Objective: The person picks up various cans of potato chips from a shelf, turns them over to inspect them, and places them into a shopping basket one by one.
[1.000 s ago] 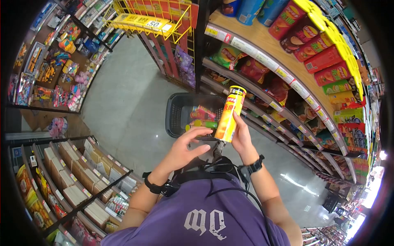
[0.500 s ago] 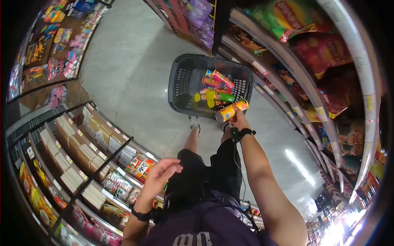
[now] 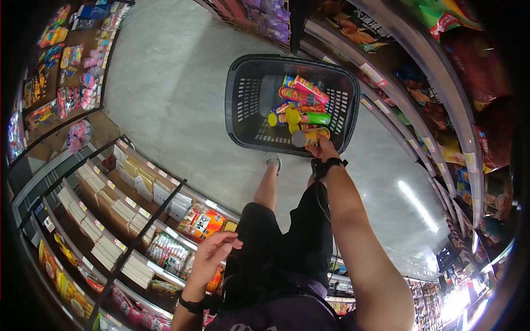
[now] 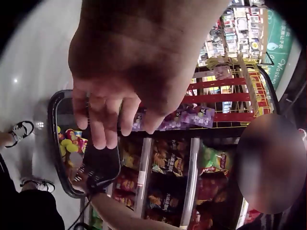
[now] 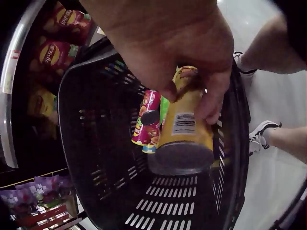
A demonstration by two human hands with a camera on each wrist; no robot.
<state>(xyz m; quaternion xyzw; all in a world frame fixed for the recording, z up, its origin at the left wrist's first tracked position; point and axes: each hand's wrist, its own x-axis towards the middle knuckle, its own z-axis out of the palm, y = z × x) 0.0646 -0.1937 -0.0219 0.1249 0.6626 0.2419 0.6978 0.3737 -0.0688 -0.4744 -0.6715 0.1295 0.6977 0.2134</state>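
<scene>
In the head view my right hand [image 3: 324, 150] reaches over the near side of a dark plastic shopping basket [image 3: 237, 134] and grips a yellow chip canister [image 3: 313, 135]. The right wrist view shows thumb and fingers around the yellow canister [image 5: 184, 124], its barcode and grey metal base facing the camera. Several canisters lie inside the basket: a pink one [image 3: 312, 89], a green one with a yellow lid [image 3: 317, 118], and others partly overlapped. My left hand [image 3: 212, 249] hangs in the air before the lower-left shelves, fingers loosely bent, holding nothing.
Bagged snacks fill the shelving [image 3: 436, 118] on the right. Racks with boxes and packets [image 3: 127, 220] stand at the left. Purple bags [image 3: 269, 25] hang on a stand beyond the basket. My legs and shoes [image 3: 273, 161] are close behind the basket on the grey floor.
The yellow canister, first held upright between both hands, has gone down in my right hand into the basket's opening. My left hand has drawn back to the lower left. The view has tilted downward.
</scene>
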